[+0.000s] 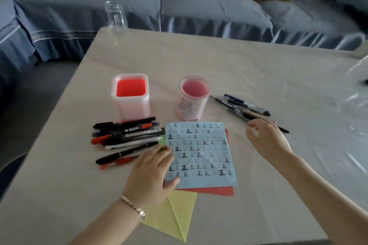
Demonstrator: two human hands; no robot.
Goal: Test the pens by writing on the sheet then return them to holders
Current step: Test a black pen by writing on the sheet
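A blue sheet (201,153) covered in written marks lies on the table, on top of a red sheet (217,191). My left hand (153,173) lies flat with straight fingers on the blue sheet's left edge. A pile of several pens (127,137) lies left of the sheet. Behind them stand a square holder (130,98) with a red inside and a round pink holder (193,98), both empty. More dark pens (239,105) lie to the right. My right hand (266,137) is curled over a black pen (284,130) at the near end of that group.
A folded yellow sheet (175,215) sticks out under my left wrist. A clear glass jar (115,17) stands at the table's far left corner. Clear plastic film (350,105) covers the table's right side. A blue sofa (199,10) runs behind the table.
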